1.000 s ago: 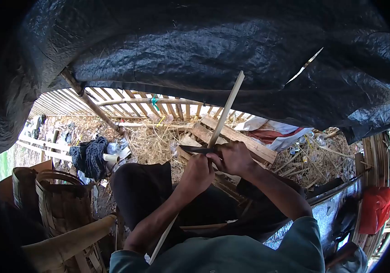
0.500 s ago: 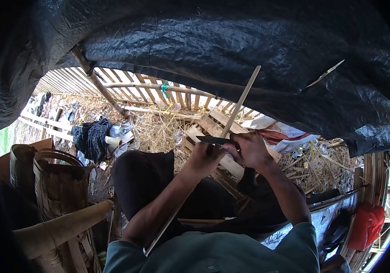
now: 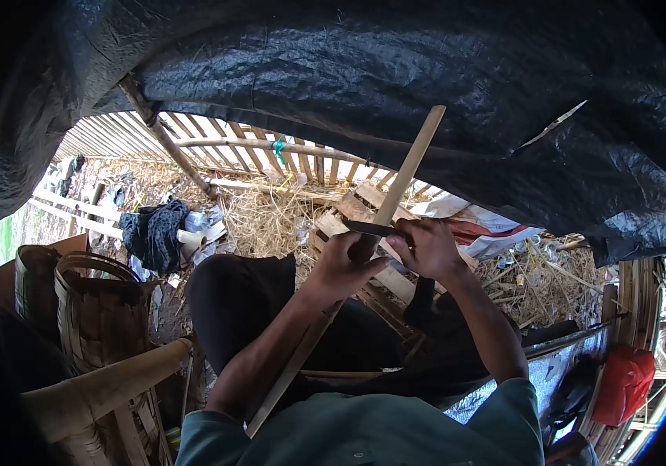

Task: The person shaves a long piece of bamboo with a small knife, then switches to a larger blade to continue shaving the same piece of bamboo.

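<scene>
A long bamboo strip (image 3: 410, 169) slants from under my left forearm up past both hands toward the dark sheet, its broad face showing. My left hand (image 3: 340, 268) is closed around the strip near its middle, thumb stretched to the right. In my right hand (image 3: 432, 250), closed with the thumb bent, is a knife (image 3: 370, 227). Its dark blade points left and lies across the strip just above my left fingers. The knife's handle is hidden in the right fist.
A dark plastic sheet (image 3: 348, 70) hangs overhead. Woven baskets (image 3: 104, 311) and a thick bamboo pole (image 3: 115, 380) are at the left. Wooden slats (image 3: 356, 210), straw (image 3: 259, 229) and a white-and-red sack (image 3: 496, 233) lie ahead. A red bag (image 3: 624, 386) sits at the right.
The bamboo strip has turned in my left hand from its narrow edge to its broad face. My left thumb has stretched out to the right, and the knife has shifted slightly up.
</scene>
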`<action>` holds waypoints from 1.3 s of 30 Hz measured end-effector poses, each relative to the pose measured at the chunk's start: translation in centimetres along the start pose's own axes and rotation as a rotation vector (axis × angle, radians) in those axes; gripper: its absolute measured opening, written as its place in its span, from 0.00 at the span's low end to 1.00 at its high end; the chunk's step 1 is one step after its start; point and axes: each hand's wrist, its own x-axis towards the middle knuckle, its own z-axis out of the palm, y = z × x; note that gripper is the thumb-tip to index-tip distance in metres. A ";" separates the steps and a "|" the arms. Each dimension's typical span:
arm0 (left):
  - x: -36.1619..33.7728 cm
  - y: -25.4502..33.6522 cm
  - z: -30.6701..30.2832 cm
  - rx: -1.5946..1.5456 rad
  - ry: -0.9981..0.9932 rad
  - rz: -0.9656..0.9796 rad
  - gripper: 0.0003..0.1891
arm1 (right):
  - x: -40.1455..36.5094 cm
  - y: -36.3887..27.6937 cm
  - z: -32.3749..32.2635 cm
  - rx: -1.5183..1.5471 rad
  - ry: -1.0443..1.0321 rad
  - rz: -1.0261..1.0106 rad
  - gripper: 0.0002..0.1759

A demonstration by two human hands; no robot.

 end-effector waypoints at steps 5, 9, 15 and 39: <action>0.0 -0.1 0.1 -0.196 -0.137 -0.233 0.07 | 0.2 -0.1 0.1 0.015 0.066 -0.026 0.18; -0.2 -1.3 1.2 0.011 -0.013 0.106 0.04 | 0.0 -0.2 1.2 0.039 0.085 -0.006 0.19; -0.4 -0.2 1.3 0.258 0.025 0.167 0.05 | -0.7 -0.5 2.4 -0.092 0.052 0.097 0.27; -0.4 -1.5 0.5 0.371 0.058 0.102 0.14 | 1.9 5.2 -1.2 0.053 0.344 0.374 0.28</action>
